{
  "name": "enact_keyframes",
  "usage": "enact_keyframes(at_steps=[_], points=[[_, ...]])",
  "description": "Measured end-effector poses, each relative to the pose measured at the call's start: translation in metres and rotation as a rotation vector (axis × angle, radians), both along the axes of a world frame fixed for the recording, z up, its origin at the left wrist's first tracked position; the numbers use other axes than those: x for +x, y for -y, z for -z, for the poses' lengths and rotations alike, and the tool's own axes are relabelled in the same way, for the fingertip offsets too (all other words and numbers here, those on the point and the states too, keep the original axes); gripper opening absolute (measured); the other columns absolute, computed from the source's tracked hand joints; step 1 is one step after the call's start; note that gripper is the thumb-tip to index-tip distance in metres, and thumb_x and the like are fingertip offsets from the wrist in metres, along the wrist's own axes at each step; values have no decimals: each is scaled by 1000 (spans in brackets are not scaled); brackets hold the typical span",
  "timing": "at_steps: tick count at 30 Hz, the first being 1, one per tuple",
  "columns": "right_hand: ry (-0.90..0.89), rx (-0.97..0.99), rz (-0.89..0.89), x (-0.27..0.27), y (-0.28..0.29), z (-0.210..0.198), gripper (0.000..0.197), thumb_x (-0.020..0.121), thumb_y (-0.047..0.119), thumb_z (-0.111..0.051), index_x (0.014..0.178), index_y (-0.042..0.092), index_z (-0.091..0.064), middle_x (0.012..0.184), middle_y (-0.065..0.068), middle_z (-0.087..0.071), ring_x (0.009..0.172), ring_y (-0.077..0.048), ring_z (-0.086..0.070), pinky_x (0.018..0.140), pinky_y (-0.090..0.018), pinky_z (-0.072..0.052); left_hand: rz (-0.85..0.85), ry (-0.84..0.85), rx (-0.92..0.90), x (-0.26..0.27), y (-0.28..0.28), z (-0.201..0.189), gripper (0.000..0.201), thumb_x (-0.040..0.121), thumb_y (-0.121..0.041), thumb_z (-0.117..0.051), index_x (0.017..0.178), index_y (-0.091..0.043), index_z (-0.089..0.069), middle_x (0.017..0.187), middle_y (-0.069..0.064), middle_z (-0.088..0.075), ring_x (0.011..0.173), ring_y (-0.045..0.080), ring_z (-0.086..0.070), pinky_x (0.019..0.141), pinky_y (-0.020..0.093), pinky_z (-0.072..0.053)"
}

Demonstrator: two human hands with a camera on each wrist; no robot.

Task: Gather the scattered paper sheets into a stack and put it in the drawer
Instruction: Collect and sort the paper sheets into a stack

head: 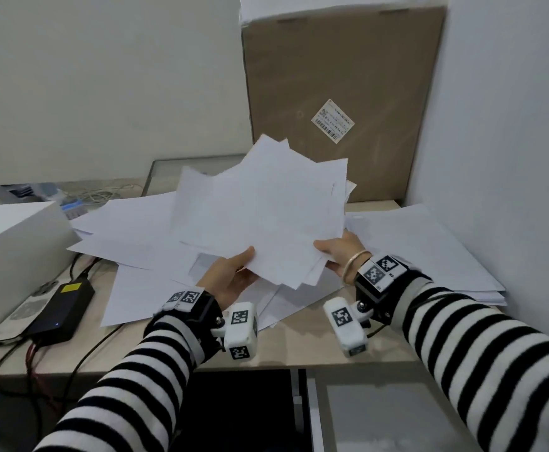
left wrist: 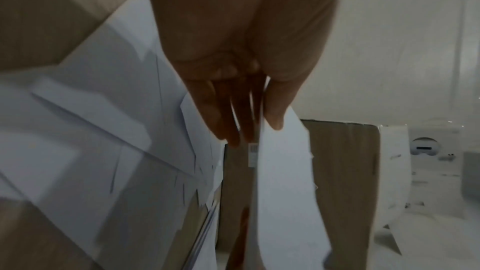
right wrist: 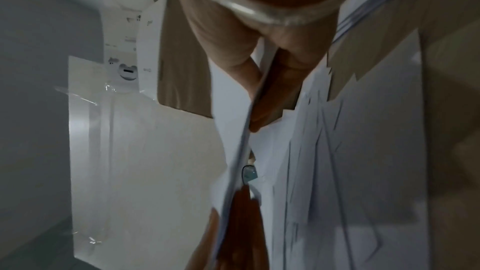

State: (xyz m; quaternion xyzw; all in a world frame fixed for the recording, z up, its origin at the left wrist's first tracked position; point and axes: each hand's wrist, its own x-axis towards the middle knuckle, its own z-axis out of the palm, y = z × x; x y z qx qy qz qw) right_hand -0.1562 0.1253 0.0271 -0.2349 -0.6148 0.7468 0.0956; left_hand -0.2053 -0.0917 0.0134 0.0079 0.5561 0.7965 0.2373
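Observation:
A loose, uneven bundle of white paper sheets (head: 266, 210) is lifted above the desk, tilted up toward the back. My left hand (head: 234, 272) pinches its near left edge, thumb on top and fingers beneath; the wrist view shows the same thumb (left wrist: 275, 106) pressed on the paper (left wrist: 283, 192). My right hand (head: 338, 252) grips the near right edge, thumb over the sheets (right wrist: 233, 130). More sheets (head: 142, 249) lie spread on the desk below, and another flat pile (head: 429, 252) sits at the right. An open drawer (head: 380, 415) shows under the desk's front edge.
A large cardboard box (head: 341, 93) leans against the back wall. A white box (head: 12, 249) stands at the left, with a black power adapter (head: 61, 308) and cables beside it. The wall (head: 511, 125) closes off the right side.

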Motion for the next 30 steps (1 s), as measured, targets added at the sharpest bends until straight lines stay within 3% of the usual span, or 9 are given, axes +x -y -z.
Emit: enact_keyframes(at_steps=[2, 5, 8, 11, 15, 18, 23, 25, 30], points=[[-22, 27, 20, 6, -14, 1, 30, 86, -3, -61, 115, 0, -58, 104, -16, -66, 83, -29, -65, 67, -34, -56, -74, 4, -8, -6, 10, 2, 14, 94, -20, -58, 98, -7, -62, 100, 8, -67, 88, 19, -66, 74, 26, -58], [-21, 78, -1, 20, -36, 2, 32, 86, -3, -61, 118, -2, -58, 107, -18, -66, 81, -25, -64, 74, -37, -55, -262, 56, 3, -23, 36, 7, 20, 93, -23, -60, 101, -5, -59, 104, 15, -62, 87, 24, -63, 79, 31, -55], [-36, 87, -68, 34, -56, -2, 32, 87, -3, -60, 118, 2, -57, 104, -11, -67, 85, -22, -65, 65, -30, -58, -372, 61, -58, -42, 60, 8, 50, 89, -29, -65, 129, -3, -49, 120, 15, -58, 93, 27, -63, 88, 39, -53], [-20, 78, -132, 44, -65, -7, 28, 88, -4, -57, 115, 3, -57, 100, -9, -66, 85, -22, -64, 59, -25, -59, -321, 42, -192, -50, 72, 2, 38, 90, -31, -64, 114, -3, -55, 109, 10, -60, 91, 27, -62, 89, 40, -52], [20, 109, -195, 42, -69, -3, 28, 87, -8, -56, 114, -2, -57, 104, -14, -66, 88, -25, -65, 69, -29, -59, -288, -56, -439, -68, 80, 2, 37, 87, -25, -67, 110, 3, -62, 115, 22, -66, 101, 36, -65, 96, 52, -49], [51, 149, -92, 36, -72, 6, 37, 87, -9, -57, 124, -7, -53, 116, -20, -61, 94, -31, -61, 79, -36, -53, -456, -135, -770, -64, 85, -12, 37, 93, -25, -57, 118, 2, -59, 127, 22, -59, 117, 36, -56, 102, 39, -44], [100, 207, 140, 22, -86, 16, 40, 85, -7, -60, 124, -8, -54, 123, -24, -59, 108, -38, -59, 95, -48, -47, -788, -77, -651, -71, 119, -29, 42, 96, -21, -47, 133, -2, -49, 138, 18, -50, 126, 32, -49, 87, 30, -47], [124, 259, 190, 18, -86, 16, 37, 85, -6, -59, 121, -11, -55, 122, -27, -59, 112, -41, -57, 98, -52, -46, -861, -96, -755, -80, 137, -30, 45, 96, -25, -44, 135, -3, -47, 137, 18, -50, 124, 33, -51, 93, 35, -46], [160, 323, 189, 11, -76, 18, 41, 87, 0, -58, 127, -5, -50, 128, -24, -55, 118, -38, -55, 93, -41, -49, -865, -171, -672, -82, 145, -38, 44, 93, -26, -49, 127, 1, -52, 130, 21, -56, 116, 34, -56, 89, 37, -45]])
